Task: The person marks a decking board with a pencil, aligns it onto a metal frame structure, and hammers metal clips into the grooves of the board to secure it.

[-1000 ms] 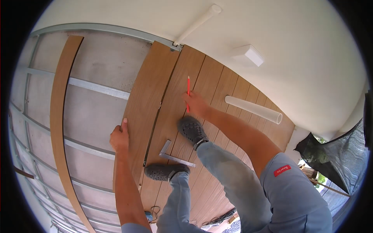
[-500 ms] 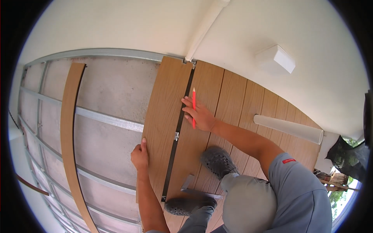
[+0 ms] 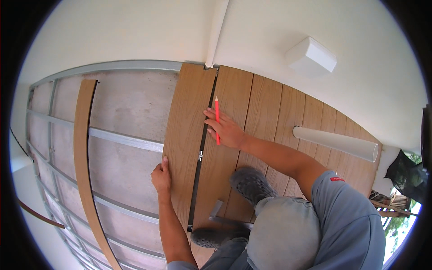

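Observation:
A wood-grain decking board (image 3: 186, 121) lies lengthwise over the metal frame, beside the boards that are laid. My left hand (image 3: 161, 177) is closed on its left edge, thumb on top and fingers curled at the side. My right hand (image 3: 227, 130) holds a red pencil (image 3: 217, 112) between its fingers, tip pointing toward the wall. Its fingertips reach across the narrow dark gap (image 3: 208, 117) and touch the board's right edge. In that gap sits a small metal clip (image 3: 200, 155). The board's far end is by a white wall pipe (image 3: 217, 31).
A galvanized frame (image 3: 126, 137) spans the concrete at left, with a loose narrow board (image 3: 82, 148) across it. A white pipe (image 3: 335, 143) stands up through the laid boards (image 3: 263, 103). A metal square (image 3: 229, 221) lies by my shoes (image 3: 252, 184). A white box (image 3: 311, 56) is on the wall.
The view has shifted a little, moving the scene leftward. The gap beside the board looks slightly narrower near its far end. Both hands keep their places, the pencil still in the right.

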A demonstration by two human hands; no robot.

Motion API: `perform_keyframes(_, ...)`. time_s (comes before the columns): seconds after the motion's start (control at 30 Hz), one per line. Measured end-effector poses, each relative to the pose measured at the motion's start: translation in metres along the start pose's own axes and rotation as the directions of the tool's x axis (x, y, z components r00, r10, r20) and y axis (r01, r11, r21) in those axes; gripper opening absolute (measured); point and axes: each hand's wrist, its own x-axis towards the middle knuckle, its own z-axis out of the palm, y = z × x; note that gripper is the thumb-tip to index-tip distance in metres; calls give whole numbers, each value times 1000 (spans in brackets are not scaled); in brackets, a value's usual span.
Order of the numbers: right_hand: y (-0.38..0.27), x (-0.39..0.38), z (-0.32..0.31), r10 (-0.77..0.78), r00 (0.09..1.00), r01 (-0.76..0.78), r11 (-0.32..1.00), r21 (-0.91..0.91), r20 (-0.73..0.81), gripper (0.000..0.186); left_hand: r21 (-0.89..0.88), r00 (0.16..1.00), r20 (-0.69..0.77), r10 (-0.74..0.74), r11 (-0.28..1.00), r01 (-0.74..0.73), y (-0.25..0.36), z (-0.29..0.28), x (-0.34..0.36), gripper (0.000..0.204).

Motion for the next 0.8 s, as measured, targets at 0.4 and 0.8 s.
perform_keyframes(0.4, 1, 0, 2, 0, 1000, -2, 998, -66, -19, 26, -47, 1000, 14, -11, 999, 12, 1, 5, -1, 76)
perform_keyframes(0.8, 6, 0, -3, -17, 999, 15, 999, -34, -51, 28, -27, 999, 17, 47, 999, -47, 5, 7, -2, 69)
